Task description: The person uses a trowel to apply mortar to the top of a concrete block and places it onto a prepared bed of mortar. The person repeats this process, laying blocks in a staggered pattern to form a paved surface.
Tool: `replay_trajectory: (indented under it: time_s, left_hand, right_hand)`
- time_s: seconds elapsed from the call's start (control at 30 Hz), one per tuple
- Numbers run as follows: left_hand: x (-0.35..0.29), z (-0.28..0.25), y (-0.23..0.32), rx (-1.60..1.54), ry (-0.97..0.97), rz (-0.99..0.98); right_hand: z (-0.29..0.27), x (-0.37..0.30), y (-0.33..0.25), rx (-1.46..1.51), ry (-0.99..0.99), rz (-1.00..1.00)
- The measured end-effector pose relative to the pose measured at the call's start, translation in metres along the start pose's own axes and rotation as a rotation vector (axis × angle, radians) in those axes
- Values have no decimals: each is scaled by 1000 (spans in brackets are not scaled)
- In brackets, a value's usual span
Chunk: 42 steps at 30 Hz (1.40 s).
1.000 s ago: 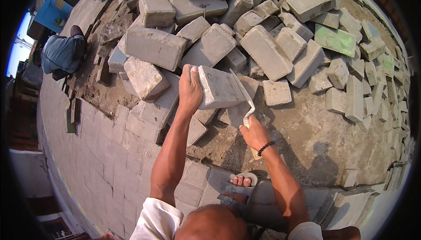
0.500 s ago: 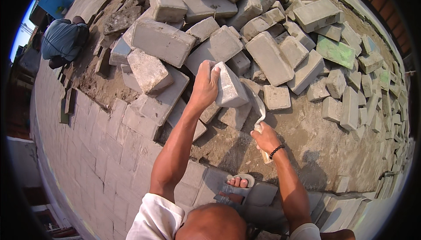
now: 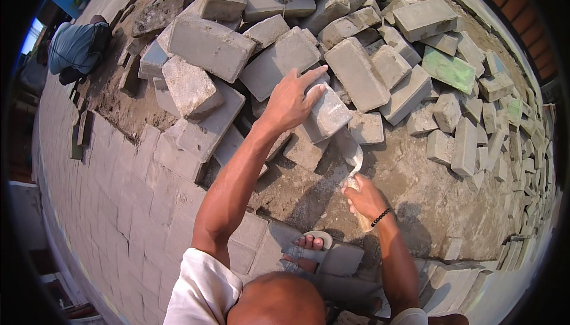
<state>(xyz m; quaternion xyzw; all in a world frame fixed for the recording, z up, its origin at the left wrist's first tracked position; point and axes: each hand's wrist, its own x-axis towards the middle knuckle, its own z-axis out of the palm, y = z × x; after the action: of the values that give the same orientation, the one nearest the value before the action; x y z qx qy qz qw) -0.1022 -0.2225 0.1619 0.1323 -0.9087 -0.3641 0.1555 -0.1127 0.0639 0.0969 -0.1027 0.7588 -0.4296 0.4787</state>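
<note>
My left hand (image 3: 291, 100) is over a grey concrete paving block (image 3: 328, 111) at the near edge of the pile. Its index finger and thumb are spread apart, and the thumb lies along the block's top edge. Whether the other fingers touch the block is hidden. The block sits tilted, with a pale, rough face showing. In my right hand (image 3: 363, 196) is a trowel (image 3: 350, 148), its handle wrapped by the fingers. The metal blade points up and away, its tip close beside the lower side of the block.
A heap of loose grey paving blocks (image 3: 211, 49) spreads across the far side, one of them green-stained (image 3: 448, 69). Bare sandy ground (image 3: 309, 197) lies before me. Laid paving (image 3: 136, 197) covers the left. At the far left a person in blue (image 3: 74, 49) is bent over.
My left hand's index finger has lifted and spread from the block it was gripping. The block has turned and sits slightly right and lower. The trowel stays gripped, blade near the block.
</note>
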Motion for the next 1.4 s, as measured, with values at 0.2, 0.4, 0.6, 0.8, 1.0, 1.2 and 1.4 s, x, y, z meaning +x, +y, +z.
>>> replay_trajectory:
  time_s: [0.2,0.4,0.6,0.8,1.0,1.2,1.4]
  left_hand:
    - [-13,5,-2,179,140,-147]
    - [-3,22,32,334,222,-152]
    - [26,7,9,324,-137,472]
    - [26,16,44,632,-264,420]
    - [47,28,45,559,-199,-160]
    - [12,-15,18,450,-262,-176]
    - [-53,-46,26,366,-304,-221]
  right_hand:
    - [11,-17,9,276,80,22]
    - [11,-21,7,304,147,-31]
    - [6,-29,4,333,177,-27]
    - [5,-28,3,400,222,-31]
    - [3,-36,-11,400,244,-55]
    - [-2,-39,-2,393,243,-114]
    - [-6,-38,11,316,213,-75]
